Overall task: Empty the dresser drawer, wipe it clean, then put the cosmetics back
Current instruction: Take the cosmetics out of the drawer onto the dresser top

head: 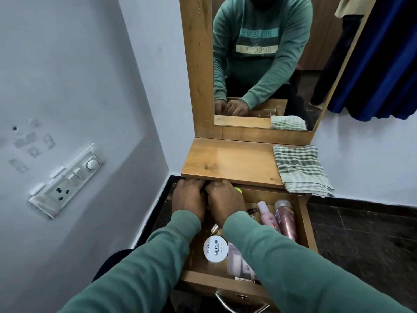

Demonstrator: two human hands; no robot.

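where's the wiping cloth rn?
Head view: the striped cloth lies folded on the right end of the dresser top, overhanging its front edge above the open drawer.

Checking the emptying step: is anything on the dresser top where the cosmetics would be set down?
Only a striped cloth at its right end. The rest of the dresser top is bare, so nothing visible blocks it.

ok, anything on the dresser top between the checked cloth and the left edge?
No. In the head view the dresser top is bare wood left of the checked cloth, which lies at its right end.
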